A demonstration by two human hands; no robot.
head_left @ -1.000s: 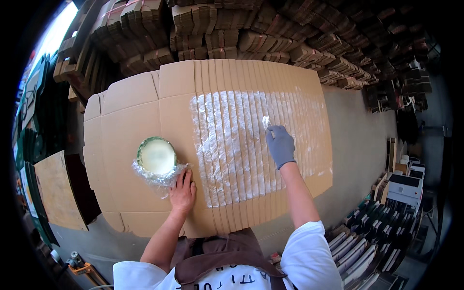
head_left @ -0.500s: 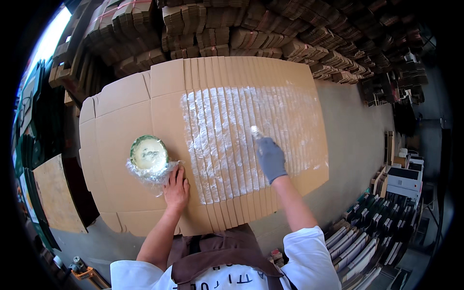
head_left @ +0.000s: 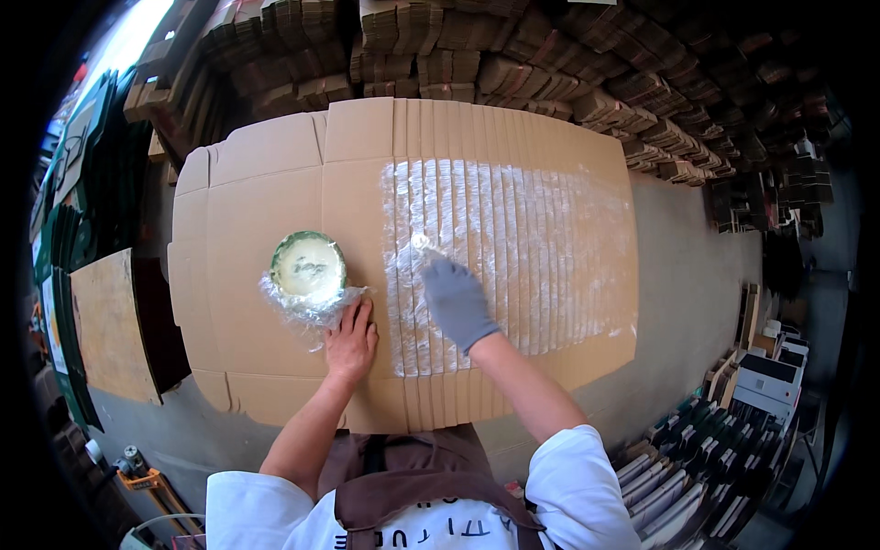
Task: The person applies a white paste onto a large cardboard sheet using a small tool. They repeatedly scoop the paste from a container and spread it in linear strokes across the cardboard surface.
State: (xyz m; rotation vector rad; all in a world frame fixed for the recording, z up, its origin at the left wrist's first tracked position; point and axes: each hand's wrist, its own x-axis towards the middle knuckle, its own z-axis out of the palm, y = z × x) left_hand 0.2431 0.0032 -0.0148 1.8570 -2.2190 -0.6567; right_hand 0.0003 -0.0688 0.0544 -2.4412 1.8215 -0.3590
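My right hand (head_left: 458,300), in a grey glove, is closed around a brush (head_left: 421,242) whose whitish tip touches a row of overlapping cardboard edges (head_left: 513,229). Wet, shiny white paste streaks cover much of these edges. My bare left hand (head_left: 352,344) rests with fingers stretched out on the brown cardboard (head_left: 247,202), its fingertips at crumpled clear plastic film (head_left: 316,310). Just beyond that film sits a round green-rimmed tub (head_left: 343,261) holding cream-coloured paste (head_left: 309,266). Most of the brush handle is hidden by the glove.
Bundled flat cardboard stacks (head_left: 532,82) line the far side. A wooden board (head_left: 110,321) stands at the left. To the right, beyond grey floor (head_left: 678,266), are a grey-white machine (head_left: 768,378) and rows of stacked panels (head_left: 674,477). An orange-framed cart (head_left: 151,481) is at lower left.
My right hand has swept the brush leftward across the pasted edges, to near their left end. The left hand stays beside the tub. The whole view has shifted slightly.
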